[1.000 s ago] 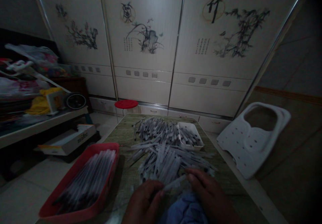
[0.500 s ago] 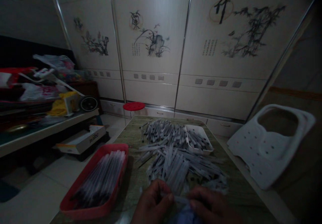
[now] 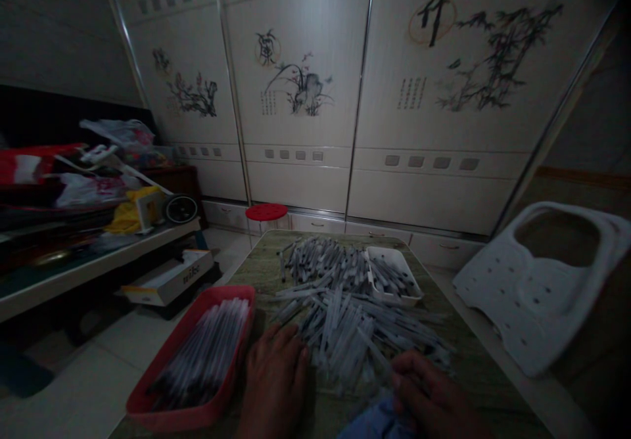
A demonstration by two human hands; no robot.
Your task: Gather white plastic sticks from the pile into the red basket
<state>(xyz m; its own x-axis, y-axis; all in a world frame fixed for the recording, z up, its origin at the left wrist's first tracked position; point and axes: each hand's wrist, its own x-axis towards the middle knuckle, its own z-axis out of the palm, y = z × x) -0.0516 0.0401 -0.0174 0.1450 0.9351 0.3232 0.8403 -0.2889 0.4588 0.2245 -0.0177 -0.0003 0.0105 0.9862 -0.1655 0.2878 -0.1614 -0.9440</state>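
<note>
My right hand (image 3: 431, 390) is closed on a clear plastic pen barrel (image 3: 373, 345), which points up and to the left over the pile. Below it at the bottom edge lies a bluish cloth-like thing (image 3: 374, 420), partly out of view. My left hand (image 3: 276, 376) is back up, fingers stretched forward over the table between the red tray and the pile; its fingertips are partly hidden. In front of both hands spreads a loose pile of translucent pen barrels (image 3: 340, 334). The red tray (image 3: 191, 419) at left holds many long clear pens with dark ends.
A white tray (image 3: 394, 299) with dark-tipped pen parts stands at the table's right rear, beside a second heap of pen parts (image 3: 320, 258). Beyond are a red stool (image 3: 266, 212), a white plastic chair-like piece (image 3: 542, 294) and a cluttered bench (image 3: 98, 255).
My hands have moved apart. The left went left and forward, away from the barrel both hands were at; the right keeps a barrel, now tilted up. The view has shifted slightly.
</note>
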